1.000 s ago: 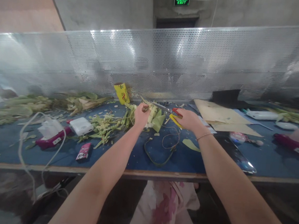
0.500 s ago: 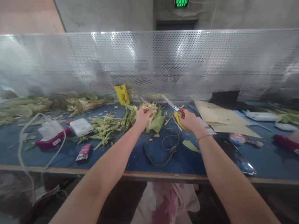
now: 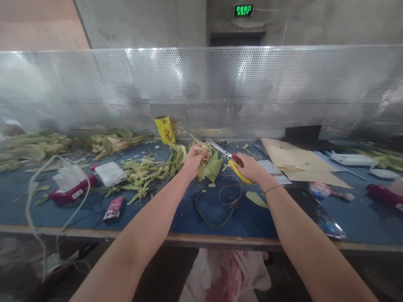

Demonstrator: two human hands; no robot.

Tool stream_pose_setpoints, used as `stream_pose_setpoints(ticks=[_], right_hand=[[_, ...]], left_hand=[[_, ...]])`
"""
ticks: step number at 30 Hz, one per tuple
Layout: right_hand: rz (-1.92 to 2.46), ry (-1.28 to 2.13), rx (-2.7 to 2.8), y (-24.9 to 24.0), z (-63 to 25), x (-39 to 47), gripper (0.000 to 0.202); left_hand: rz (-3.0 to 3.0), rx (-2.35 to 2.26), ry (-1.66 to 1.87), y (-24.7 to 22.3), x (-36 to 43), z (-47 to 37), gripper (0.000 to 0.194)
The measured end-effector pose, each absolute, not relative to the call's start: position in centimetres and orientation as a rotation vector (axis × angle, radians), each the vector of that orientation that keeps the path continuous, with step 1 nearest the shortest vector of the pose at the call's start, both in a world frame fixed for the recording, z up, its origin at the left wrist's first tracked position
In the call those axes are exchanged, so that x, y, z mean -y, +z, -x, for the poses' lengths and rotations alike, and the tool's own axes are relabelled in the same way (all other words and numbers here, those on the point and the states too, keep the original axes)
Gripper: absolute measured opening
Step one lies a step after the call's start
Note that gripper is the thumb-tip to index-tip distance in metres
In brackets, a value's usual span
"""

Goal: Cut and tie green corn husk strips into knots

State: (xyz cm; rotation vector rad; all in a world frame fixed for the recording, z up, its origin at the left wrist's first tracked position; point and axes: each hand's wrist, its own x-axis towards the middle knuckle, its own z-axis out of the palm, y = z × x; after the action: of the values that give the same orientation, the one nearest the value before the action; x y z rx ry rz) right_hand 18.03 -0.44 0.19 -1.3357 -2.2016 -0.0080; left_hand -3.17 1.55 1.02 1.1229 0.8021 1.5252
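In the head view, my left hand (image 3: 195, 158) is closed, fingers pinched on a pale green plant piece (image 3: 204, 149) above a pile of leaves and stems. My right hand (image 3: 250, 167) grips a pair of scissors (image 3: 224, 152) with red and yellow handles. The blades point left, their tips beside the plant piece near my left fingers; whether they touch it I cannot tell. Under my hands lies a broad green leaf (image 3: 213, 169). Cut green plant bits (image 3: 143, 173) are heaped to the left of my left hand.
A yellow packet (image 3: 165, 130) stands behind the leaves, near a perforated metal screen (image 3: 211, 81). Left are a white charger box (image 3: 110, 174), a pink box (image 3: 113, 209) and a purple power strip (image 3: 73, 191) with a looping cable. Right are brown paper (image 3: 297, 159) and a dark tablet (image 3: 318, 210).
My right hand has brought the scissors left and slightly down, so the blades are now beside the plant piece. My left hand stays nearly in place. The view has tilted slightly.
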Motion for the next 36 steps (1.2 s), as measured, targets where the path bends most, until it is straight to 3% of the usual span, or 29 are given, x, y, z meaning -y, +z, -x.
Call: stream_pose_setpoints(ticks=[14,36], right_hand=[[1.337,-0.035,2.249,0.3,-18.1,0.7,0.027],[1.324,0.222,2.248,1.2,-18.0,1.0,0.034]], left_hand=[[-1.14,-0.724,1.535,1.0,-1.3,3.1,0.041],[-1.306,-0.743,1.577,0.6,-2.1,3.7,0.041]])
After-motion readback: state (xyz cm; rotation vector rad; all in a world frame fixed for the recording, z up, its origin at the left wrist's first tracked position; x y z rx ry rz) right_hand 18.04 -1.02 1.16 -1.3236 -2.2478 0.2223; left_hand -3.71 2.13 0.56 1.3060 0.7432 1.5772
